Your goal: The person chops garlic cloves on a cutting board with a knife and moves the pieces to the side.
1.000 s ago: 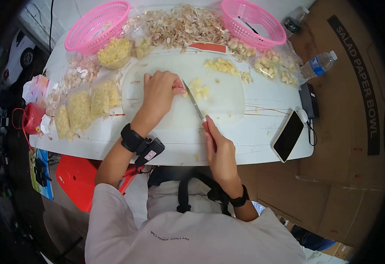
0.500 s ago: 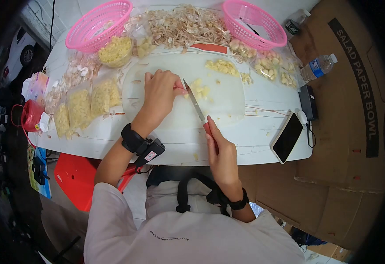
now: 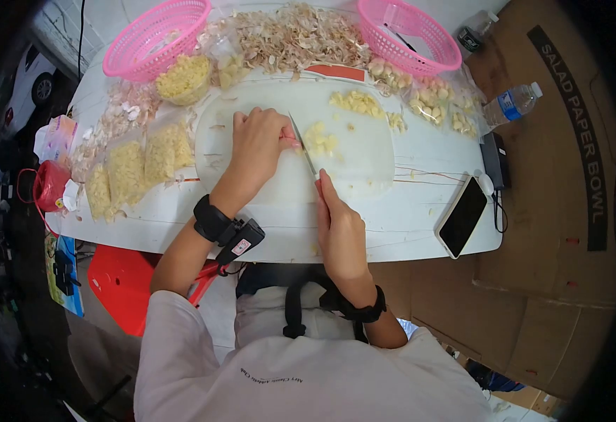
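My right hand (image 3: 341, 228) is wrapped round the handle of a knife (image 3: 303, 145), its blade angled up and left over the white cutting board (image 3: 234, 158). Close against the blade's left side, the bent fingers of my left hand (image 3: 260, 141) are closed and press a garlic clove, mostly hidden by the fingertips, to the board. Cut garlic pieces (image 3: 320, 139) lie just right of the blade. A second heap of chopped garlic (image 3: 357, 103) sits at the board's upper right.
Bags of chopped garlic (image 3: 126, 165) and a filled tub (image 3: 183, 79) stand left. Garlic skins (image 3: 301, 39) lie at the back between two pink baskets (image 3: 156, 43). Bags of peeled cloves (image 3: 431, 98), a water bottle (image 3: 512, 105) and a phone (image 3: 461, 216) are on the right.
My right hand and the knife have moved slightly left, and the blade stands steeper, nearer my left fingertips. My left hand is nearly unmoved.
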